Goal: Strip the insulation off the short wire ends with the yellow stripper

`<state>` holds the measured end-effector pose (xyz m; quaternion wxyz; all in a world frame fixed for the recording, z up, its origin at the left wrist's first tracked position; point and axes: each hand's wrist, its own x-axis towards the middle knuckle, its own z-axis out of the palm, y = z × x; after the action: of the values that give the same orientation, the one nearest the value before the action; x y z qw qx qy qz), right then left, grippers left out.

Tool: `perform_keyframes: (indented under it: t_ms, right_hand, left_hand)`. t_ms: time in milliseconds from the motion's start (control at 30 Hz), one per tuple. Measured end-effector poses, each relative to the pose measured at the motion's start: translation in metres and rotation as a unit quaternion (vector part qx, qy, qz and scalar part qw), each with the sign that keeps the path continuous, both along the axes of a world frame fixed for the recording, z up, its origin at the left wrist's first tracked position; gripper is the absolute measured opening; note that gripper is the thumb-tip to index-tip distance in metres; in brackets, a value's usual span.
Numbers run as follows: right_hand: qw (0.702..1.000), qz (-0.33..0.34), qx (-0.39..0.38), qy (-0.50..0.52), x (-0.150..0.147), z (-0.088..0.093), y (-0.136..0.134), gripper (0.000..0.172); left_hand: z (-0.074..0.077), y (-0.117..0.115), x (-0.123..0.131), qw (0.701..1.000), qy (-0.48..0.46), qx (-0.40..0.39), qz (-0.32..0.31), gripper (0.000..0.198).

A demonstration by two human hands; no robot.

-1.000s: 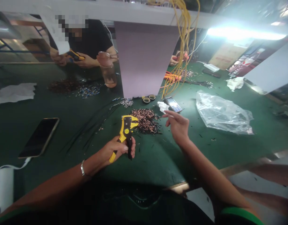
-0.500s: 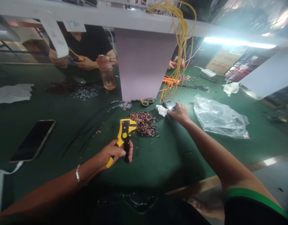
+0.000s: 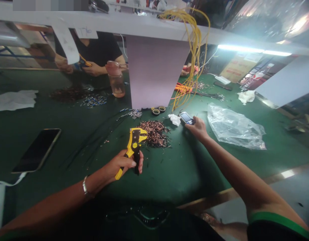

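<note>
Green tabletop (image 3: 159, 182), scrap-wire pile (image 3: 157, 133) mid-bench. Left hand (image 3: 124, 163) is wrapped round the yellow-black wire stripper (image 3: 134, 144), nose at that pile's left edge. Right hand (image 3: 199, 130)'s got the keypad phone (image 3: 186, 117) by its near end, fingers clamped, long axis running away and leftward from the grip.

Tabletop's (image 3: 157, 180) just plain dark green. Pliers (image 3: 134, 144) at 7 o'clock are yellow and black, scrap heap (image 3: 156, 134) at 6 is coppery plus black. Bright yellow cables (image 3: 196, 30) at 1, kinda mauve panel (image 3: 154, 70) at 12, black sleeve (image 3: 272, 230) with green trim at 4.
</note>
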<state>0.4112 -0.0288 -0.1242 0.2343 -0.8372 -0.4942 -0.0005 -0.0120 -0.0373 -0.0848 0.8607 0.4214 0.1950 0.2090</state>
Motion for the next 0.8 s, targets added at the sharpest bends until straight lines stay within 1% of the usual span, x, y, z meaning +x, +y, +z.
perform_keyframes:
  t_ms: [133, 267, 367, 433, 500, 533, 567, 633, 667, 733, 800]
  right_hand:
    - [1.0, -0.012, 0.001, 0.004, -0.003, -0.003, -0.032, 0.063]
    - [1.0, -0.012, 0.017, 0.015, -0.007, -0.003, -0.056, 0.069]
    - [0.998, -0.022, 0.049, 0.028, -0.009, 0.006, -0.068, 0.064]
    - [0.995, -0.036, 0.083, 0.03, -0.014, 0.016, -0.075, 0.056]
    - [0.989, -0.042, 0.136, 0.039, -0.028, 0.028, -0.082, 0.045]
    - [0.987, -0.026, 0.149, 0.05, -0.038, 0.034, -0.085, 0.04]
    - [0.986, 0.006, 0.151, 0.065, -0.051, 0.039, -0.088, 0.035]
    - [0.979, 0.088, 0.148, 0.111, -0.084, 0.048, -0.093, 0.027]
    - [0.97, 0.134, 0.141, 0.148, -0.102, 0.052, -0.095, 0.025]
    - [0.941, 0.222, 0.105, 0.233, -0.138, 0.06, -0.099, 0.03]
    - [0.917, 0.263, 0.081, 0.29, -0.17, 0.067, -0.1, 0.036]
  left_hand:
    - [0.0, 0.002, 0.0, 1.0, -0.004, 0.0, -0.005, 0.035]
    - [0.001, 0.001, 0.0, 1.0, -0.004, 0.004, -0.009, 0.034]
    - [0.002, 0.001, 0.0, 1.0, -0.009, 0.002, -0.013, 0.033]
    - [0.0, 0.002, 0.0, 1.0, -0.014, -0.008, -0.014, 0.033]
    - [-0.001, 0.003, 0.0, 0.999, -0.026, -0.031, -0.016, 0.033]
    - [-0.001, 0.004, 0.0, 0.998, -0.033, -0.046, -0.017, 0.033]
    - [0.0, 0.004, 0.0, 0.997, -0.04, -0.062, -0.021, 0.035]
    - [0.002, 0.005, -0.001, 0.994, -0.047, -0.099, -0.029, 0.037]
    - [0.004, 0.005, -0.001, 0.992, -0.046, -0.108, -0.035, 0.038]
    - [0.009, 0.006, -0.002, 0.992, -0.055, -0.11, -0.038, 0.039]
    - [0.014, 0.007, -0.003, 0.992, -0.065, -0.103, -0.037, 0.042]
